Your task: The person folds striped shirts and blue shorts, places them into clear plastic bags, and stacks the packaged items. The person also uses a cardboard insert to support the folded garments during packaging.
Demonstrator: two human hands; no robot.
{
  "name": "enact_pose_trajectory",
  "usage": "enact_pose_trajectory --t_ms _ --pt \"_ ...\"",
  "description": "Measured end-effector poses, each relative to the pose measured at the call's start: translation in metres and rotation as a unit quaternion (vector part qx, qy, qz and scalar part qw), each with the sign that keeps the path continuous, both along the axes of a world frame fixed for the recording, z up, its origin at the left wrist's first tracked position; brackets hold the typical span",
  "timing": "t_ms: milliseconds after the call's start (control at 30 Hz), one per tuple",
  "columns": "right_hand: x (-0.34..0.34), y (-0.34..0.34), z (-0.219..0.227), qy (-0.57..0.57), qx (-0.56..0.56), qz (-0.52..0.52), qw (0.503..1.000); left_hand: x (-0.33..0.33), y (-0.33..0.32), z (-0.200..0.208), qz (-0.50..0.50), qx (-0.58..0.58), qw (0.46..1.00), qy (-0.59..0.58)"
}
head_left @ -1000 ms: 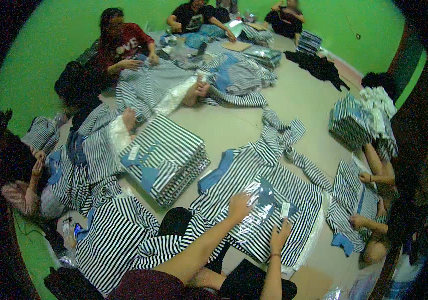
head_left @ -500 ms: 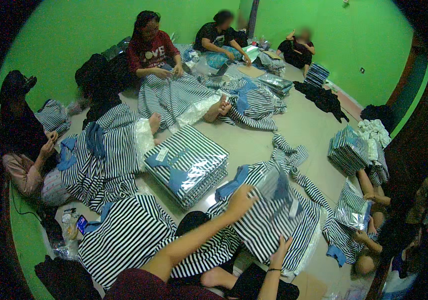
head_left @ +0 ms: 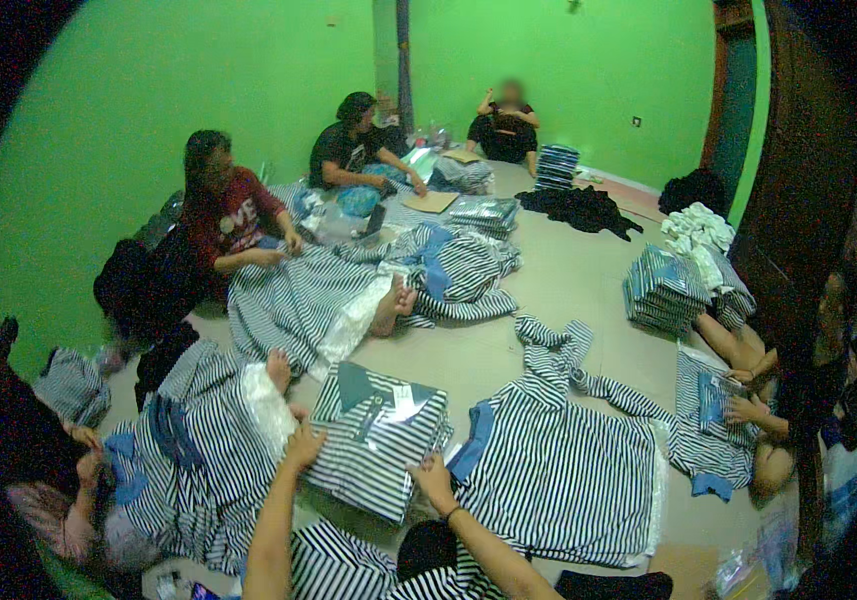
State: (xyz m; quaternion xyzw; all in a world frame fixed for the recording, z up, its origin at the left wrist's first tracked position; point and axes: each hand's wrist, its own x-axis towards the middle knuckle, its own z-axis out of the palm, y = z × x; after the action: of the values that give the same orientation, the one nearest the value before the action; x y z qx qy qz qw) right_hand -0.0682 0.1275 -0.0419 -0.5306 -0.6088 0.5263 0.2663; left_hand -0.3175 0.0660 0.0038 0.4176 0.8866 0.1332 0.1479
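Observation:
A folded striped shirt in a clear bag (head_left: 373,425) tops the stack of bagged shirts on the floor in front of me. Its blue-grey collar and a white tag show at the far end. At the package's left edge is my left hand (head_left: 305,446), fingers bent around the side. Near the right front corner, my right hand (head_left: 434,482), with a dark band at its wrist, grips the opposite edge. To the right, a striped shirt (head_left: 568,470) with a blue collar lies spread flat. More striped cloth (head_left: 338,565) covers my lap area.
Several co-workers sit around with striped shirts (head_left: 298,300). One person's hands (head_left: 748,400) handle a bagged shirt at right. Another bagged stack (head_left: 663,285) stands beyond them, beside white cloth (head_left: 698,228). Black cloth (head_left: 588,208) lies farther back. Someone's bare foot (head_left: 280,370) is close behind my stack.
The bagged shirt I held above the spread shirt has moved left onto the stack, and both hands went with it. The view has shifted, so the spread shirt now shows fully.

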Motion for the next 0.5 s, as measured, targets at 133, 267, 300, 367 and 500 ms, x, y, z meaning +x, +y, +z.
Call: enact_pose_trajectory --t_ms 133,267,300,367,500 --pt "-0.006 -0.017 0.012 -0.075 0.229 -0.026 0.97 0.002 -0.004 -0.033 0.055 0.084 0.994 0.049" --pt "-0.032 -0.01 0.04 -0.173 0.447 0.03 0.877 0.014 0.021 -0.014 0.004 0.183 0.973 0.143" --pt "-0.043 -0.006 0.043 -0.15 0.47 0.048 0.868 0.019 0.03 -0.01 -0.042 0.228 0.967 0.105" --pt "-0.061 -0.003 0.042 -0.182 0.407 0.105 0.889 0.031 0.045 -0.009 -0.117 0.149 0.967 0.169" --pt "-0.079 0.0 0.029 -0.227 0.397 0.09 0.885 0.041 0.059 -0.015 -0.121 0.133 0.968 0.173"
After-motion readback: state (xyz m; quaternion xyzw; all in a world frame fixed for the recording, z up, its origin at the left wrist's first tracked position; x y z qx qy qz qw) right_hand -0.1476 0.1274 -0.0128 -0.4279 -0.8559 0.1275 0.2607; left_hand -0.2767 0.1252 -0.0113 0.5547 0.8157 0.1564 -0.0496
